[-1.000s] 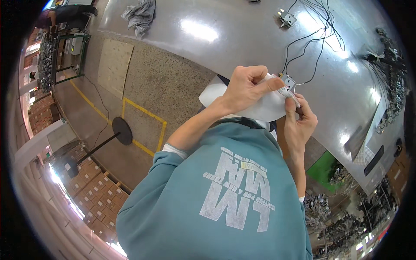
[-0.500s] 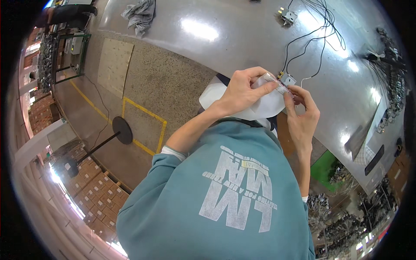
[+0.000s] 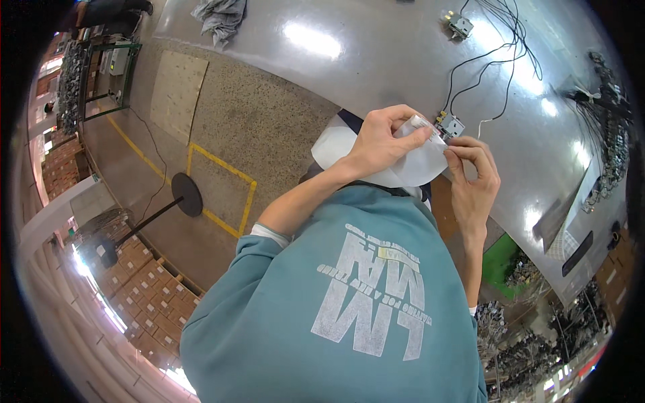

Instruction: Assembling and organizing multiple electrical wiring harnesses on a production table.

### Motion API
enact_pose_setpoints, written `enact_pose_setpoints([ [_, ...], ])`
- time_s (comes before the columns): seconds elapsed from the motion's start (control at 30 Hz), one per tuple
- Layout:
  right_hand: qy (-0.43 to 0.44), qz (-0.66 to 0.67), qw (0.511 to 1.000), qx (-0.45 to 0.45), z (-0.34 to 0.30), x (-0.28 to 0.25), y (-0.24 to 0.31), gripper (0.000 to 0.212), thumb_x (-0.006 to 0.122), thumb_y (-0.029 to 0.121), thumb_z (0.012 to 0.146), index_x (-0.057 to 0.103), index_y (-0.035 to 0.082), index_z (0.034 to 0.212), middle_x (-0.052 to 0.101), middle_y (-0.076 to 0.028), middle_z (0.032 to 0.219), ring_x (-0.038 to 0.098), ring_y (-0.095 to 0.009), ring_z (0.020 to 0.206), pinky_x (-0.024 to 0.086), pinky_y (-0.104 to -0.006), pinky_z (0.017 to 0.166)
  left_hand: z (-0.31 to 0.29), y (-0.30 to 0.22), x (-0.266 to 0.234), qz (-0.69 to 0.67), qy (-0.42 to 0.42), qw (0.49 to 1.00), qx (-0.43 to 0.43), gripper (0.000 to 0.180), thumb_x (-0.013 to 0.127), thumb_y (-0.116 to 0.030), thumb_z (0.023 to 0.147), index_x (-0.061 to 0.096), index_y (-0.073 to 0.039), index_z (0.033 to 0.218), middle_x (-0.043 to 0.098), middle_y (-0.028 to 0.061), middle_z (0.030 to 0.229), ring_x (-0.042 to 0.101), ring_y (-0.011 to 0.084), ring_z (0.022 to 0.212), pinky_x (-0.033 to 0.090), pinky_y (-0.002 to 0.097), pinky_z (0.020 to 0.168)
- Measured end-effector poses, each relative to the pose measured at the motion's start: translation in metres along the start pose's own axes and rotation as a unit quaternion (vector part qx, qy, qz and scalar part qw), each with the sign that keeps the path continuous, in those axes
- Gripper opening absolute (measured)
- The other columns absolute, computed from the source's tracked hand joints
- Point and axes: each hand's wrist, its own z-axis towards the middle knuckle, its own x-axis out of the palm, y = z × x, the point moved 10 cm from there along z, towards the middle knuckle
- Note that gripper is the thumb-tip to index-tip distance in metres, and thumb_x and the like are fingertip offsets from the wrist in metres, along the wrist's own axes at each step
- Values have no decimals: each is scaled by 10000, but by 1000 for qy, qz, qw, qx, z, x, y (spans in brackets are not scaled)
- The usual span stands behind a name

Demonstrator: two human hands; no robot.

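Note:
A curled white sheet [image 3: 422, 163] with small print along its upper edge is held in front of my body. My left hand [image 3: 384, 140] grips it between thumb and fingers near that printed edge. At the sheet's right corner, my right hand [image 3: 476, 173] has its thumb and index finger pinched together. Whether a separate label is between those fingertips is too small to tell. Just beyond the sheet, a small metal device [image 3: 451, 125] with brass-coloured terminals and dark wires lies on the grey table [image 3: 376, 74].
A second metal device [image 3: 459, 25] lies farther back, beside tangled black cables [image 3: 514, 43]. Grey cloth [image 3: 222, 19] rests at the far left of the table. More wired parts [image 3: 608, 94] lie along the right. A round-based black stand [image 3: 187, 195] is on the floor.
The printed strip stretched between both hands has tilted and is now less visible. My right fingertips have shifted slightly along the sheet's corner. The view has shifted a little.

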Motion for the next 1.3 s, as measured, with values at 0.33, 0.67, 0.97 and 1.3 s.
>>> enact_pose_setpoints([
  [0.33,-32,197,980,25,15,15,4,551,724,54,1012,488,64,1510,701,-154,1286,676,-232,1230,528,-392,1098,-5,-24,10,121,-4,986,112,238,772,-187,997,754,-27,1172,746,29,846,563,53,690,480,258,615],
  [0.67,4,180,983,49,15,16,-11,803,789,29,962,341,56,1627,765,-115,1093,727,-167,1060,572,-339,996,-8,-19,17,85,41,989,113,285,804,-217,983,744,6,1151,693,41,772,529,62,675,460,266,605],
  [0.97,-28,134,990,27,9,10,-5,774,791,11,954,353,28,1591,767,-103,1049,722,-162,1030,541,-324,988,-7,-16,18,99,59,990,82,261,791,-227,998,706,19,1018,672,24,717,498,54,656,429,263,583],
  [1.3,-42,134,990,-24,0,2,8,690,780,-15,949,374,23,1506,764,-119,1041,720,-188,1042,516,-346,1024,-14,-23,22,154,57,971,176,200,773,-156,991,684,12,1052,776,135,849,742,179,742,553,341,633],
])
